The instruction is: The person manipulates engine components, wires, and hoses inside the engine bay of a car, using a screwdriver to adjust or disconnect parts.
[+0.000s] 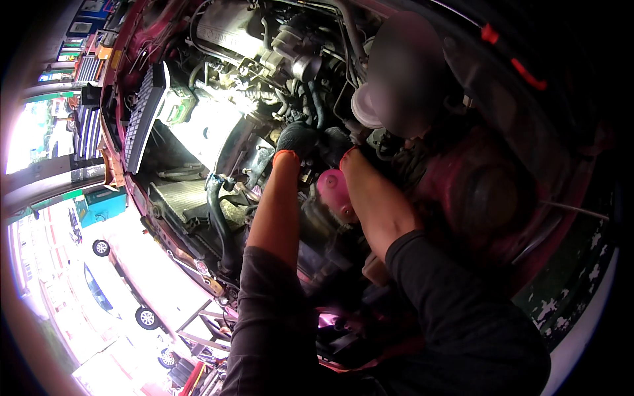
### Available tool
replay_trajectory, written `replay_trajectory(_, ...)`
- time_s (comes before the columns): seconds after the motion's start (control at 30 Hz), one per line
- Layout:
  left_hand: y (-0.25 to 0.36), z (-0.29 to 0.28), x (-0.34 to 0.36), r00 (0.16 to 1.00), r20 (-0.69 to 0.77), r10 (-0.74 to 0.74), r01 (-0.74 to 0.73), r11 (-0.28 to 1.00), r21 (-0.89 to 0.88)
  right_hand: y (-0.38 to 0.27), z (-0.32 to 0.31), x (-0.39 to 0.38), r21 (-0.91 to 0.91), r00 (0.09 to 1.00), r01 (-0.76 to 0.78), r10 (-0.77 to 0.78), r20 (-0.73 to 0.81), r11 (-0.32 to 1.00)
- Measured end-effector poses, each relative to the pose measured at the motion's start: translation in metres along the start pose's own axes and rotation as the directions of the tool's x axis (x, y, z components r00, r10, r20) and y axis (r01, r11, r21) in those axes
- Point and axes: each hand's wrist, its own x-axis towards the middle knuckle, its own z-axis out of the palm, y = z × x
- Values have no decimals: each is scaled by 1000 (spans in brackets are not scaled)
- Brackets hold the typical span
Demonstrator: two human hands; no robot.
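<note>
Both of my arms reach into the engine bay of a red car. My left hand (297, 138), in a dark glove with an orange cuff, is down among the hoses and metal parts in the middle of the bay. Close beside it on the right is my right hand (335, 144), gloved the same way. The fingers of both hands are lost in shadow and among the parts, so what they touch or hold is hidden. A pink rounded part (333, 193) sits just below my right wrist. A dark hose (316, 105) runs down toward the gloves.
Beyond my hands is the engine with its silver cover (228, 30). A pale round cap (366, 107) sits to the right. On the left are a black ribbed panel (146, 117), a radiator (177, 199) and a thick black hose (218, 221). A white car (125, 277) stands farther left.
</note>
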Motion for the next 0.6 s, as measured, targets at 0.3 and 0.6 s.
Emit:
replay_trajectory(0.3, 22, -13, -21, 989, -125, -85, 86, 996, 4, -18, 25, 16, 161, 997, 21, -32, 65, 987)
replay_trajectory(0.6, -17, 10, -11, 979, -194, -59, 2, 959, -282, -8, 3, 4, 138, 994, -99, 91, 68, 985)
